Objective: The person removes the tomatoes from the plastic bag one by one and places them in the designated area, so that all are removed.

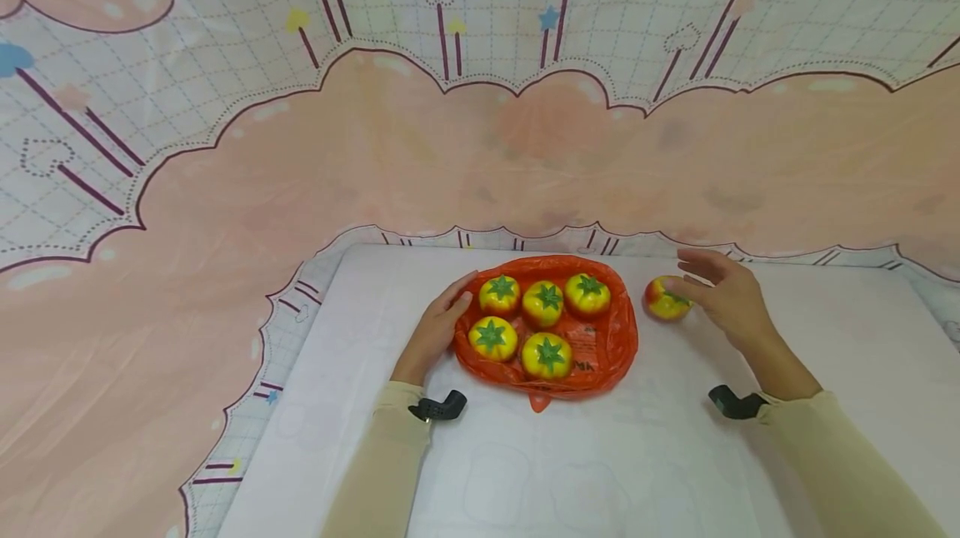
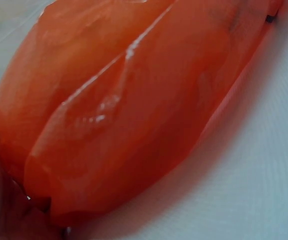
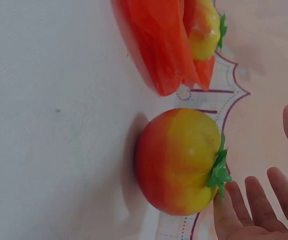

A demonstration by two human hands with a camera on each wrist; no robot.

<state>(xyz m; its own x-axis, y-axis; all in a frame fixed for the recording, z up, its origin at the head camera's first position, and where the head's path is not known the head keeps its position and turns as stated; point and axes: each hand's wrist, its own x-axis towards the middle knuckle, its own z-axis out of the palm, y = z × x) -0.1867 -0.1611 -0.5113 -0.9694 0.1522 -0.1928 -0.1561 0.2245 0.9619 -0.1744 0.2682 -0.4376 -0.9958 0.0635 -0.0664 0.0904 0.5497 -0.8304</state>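
A red plastic bag [image 1: 592, 380] lies with its mouth spread wide, and several yellow-and-red tomatoes [image 1: 548, 355] with green star-shaped leaf tops sit inside it. At the bag's left side, my left hand [image 1: 432, 330] rests against the rim with fairly straight fingers. The left wrist view shows the bag's wall [image 2: 133, 120] up close and only a sliver of that hand. One loose tomato [image 3: 179, 162] lies on the table to the right of the bag. My right hand [image 1: 727, 301] is beside this tomato, its fingers spread and not closed around it.
A white-covered table [image 1: 562, 471] bears everything. Behind it hangs a patterned cloth [image 1: 480, 155] that meets the table's far edge. Each wrist wears a black device, such as the one on the right [image 1: 735, 403].
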